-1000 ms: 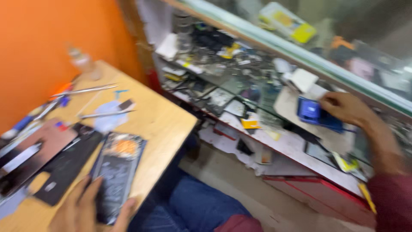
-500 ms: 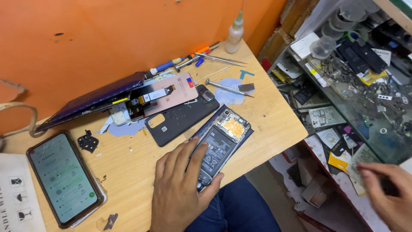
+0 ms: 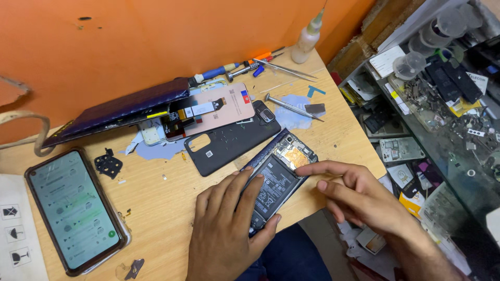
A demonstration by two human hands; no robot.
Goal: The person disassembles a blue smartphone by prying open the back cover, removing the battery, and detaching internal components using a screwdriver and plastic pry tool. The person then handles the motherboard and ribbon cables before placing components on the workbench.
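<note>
Opened phone (image 3: 278, 179) lies gripped under the flat left hand (image 3: 229, 229) while the right hand's (image 3: 364, 200) loose fingertips touch its edge.

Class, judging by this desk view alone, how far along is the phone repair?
Done: the black plastic back cover is off and lies on the wooden table. In hand: the left hand steadies the opened phone with its black battery exposed while the right hand fingers its upper edge. Left: the phone remains uncovered, and the replacement screen panel lies unattached.
</note>
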